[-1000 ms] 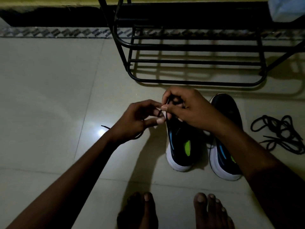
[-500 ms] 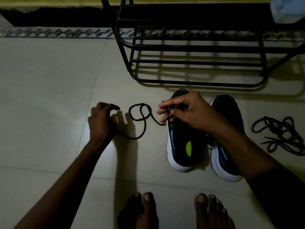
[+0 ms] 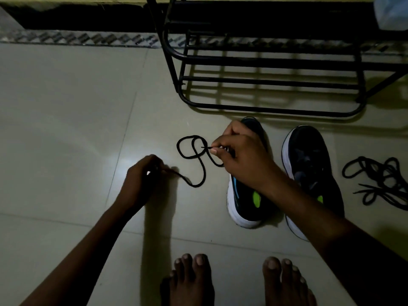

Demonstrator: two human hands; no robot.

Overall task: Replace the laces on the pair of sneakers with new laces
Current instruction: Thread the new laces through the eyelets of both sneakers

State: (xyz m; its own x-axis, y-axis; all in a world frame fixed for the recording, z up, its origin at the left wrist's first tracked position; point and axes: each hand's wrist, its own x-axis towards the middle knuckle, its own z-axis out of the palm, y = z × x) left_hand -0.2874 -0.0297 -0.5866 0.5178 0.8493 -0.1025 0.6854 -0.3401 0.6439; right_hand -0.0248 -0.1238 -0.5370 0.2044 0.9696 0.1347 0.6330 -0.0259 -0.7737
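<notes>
Lots of bare floor (image 3: pixel 55 129) on the left. Blocked at the back by the black rack (image 3: pixel 265 62). On the right, two shoes (image 3: pixel 309 164) and loose laces (image 3: pixel 379 180). In the middle, a looped lace (image 3: pixel 195 186).

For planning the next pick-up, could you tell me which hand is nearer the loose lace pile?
Right: the right hand is over one sneaker, left of the lace pile; the left hand is even farther left.

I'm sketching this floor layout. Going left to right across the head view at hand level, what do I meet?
In order: left hand → looped black lace on the tile → right hand → free-standing black sneaker with white sole → loose heap of black laces. The second sneaker sits under the right hand, so it is left out.
</notes>
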